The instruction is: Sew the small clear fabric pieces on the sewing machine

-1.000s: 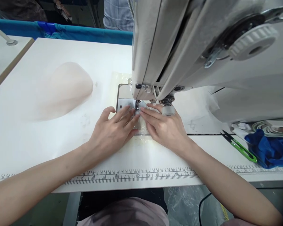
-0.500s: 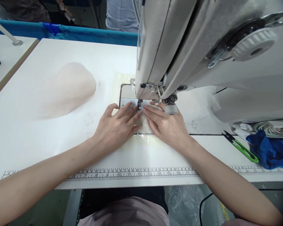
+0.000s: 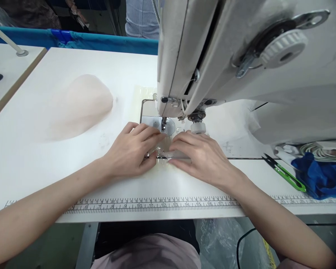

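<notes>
Just in front of the needle, in the head view, the left hand (image 3: 131, 149) and the right hand (image 3: 203, 157) meet over a small clear, glossy piece (image 3: 164, 154) that lies on the white table (image 3: 44, 164) at the near edge of the metal needle plate (image 3: 149, 121). The piece sits between the two sets of fingertips, partly hidden by them, so its full outline cannot be told.

What could go wrong, as a judgement: the piece looks thin and slippery, and it could slide or crease under uneven pressure from the two hands, so that its edge comes to the presser foot (image 3: 164, 125) crooked. The fingertips are also near the needle, though not under it; a hand that pushes too far forward while the sewing machine (image 3: 240, 67) runs could be caught. The knob (image 3: 198, 127) hanging just beyond the right hand leaves little room on that side.

The left fingers (image 3: 148, 135) are curled and close together, the tips pinching or pressing the left end of the piece; whether they lift it or only hold it down cannot be told. The right fingers (image 3: 184, 144) lie flatter, narrowly spread, their tips resting on the right end.

Farther off on the table lie a pale fabric heap (image 3: 78, 106) to the left, a printed ruler (image 3: 156, 205) along the near edge, and green snips (image 3: 284, 173) beside blue cloth (image 3: 322, 175) to the right.
</notes>
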Available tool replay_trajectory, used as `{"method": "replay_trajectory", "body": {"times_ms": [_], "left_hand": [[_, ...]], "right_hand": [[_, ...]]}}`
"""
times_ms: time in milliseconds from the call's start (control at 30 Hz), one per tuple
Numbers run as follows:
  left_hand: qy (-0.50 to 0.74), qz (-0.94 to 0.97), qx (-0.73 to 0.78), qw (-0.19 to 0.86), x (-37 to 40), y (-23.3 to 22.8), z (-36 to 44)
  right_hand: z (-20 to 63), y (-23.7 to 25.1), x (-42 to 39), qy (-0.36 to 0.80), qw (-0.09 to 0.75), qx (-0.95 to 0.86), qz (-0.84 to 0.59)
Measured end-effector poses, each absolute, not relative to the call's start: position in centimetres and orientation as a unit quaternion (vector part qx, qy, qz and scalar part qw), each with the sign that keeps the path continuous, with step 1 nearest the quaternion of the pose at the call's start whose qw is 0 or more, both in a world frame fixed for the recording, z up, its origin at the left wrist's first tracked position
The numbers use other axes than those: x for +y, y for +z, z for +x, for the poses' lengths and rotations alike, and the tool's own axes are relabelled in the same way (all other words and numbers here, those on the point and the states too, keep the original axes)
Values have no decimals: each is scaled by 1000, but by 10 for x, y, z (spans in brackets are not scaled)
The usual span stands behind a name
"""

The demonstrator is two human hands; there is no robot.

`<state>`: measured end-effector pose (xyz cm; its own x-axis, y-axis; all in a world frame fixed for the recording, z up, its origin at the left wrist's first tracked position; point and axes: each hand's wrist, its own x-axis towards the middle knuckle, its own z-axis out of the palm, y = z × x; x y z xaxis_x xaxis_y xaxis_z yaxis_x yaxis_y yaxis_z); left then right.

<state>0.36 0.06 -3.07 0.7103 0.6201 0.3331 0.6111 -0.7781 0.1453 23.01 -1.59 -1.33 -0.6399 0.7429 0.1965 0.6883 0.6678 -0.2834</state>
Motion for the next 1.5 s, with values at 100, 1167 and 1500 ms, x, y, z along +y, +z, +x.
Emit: {"method": "replay_trajectory", "body": {"times_ms": [100, 1167, 1500], "left_hand": [[161, 922, 350, 51, 5, -29, 5], [241, 830, 411, 288, 29, -10, 19], [227, 920, 306, 89, 20, -33, 3]], "right_hand": [[229, -11, -17, 129, 160, -869, -450], [222, -39, 3, 37, 353, -812, -464], [224, -36, -8, 18, 262, -869, -420]]}}
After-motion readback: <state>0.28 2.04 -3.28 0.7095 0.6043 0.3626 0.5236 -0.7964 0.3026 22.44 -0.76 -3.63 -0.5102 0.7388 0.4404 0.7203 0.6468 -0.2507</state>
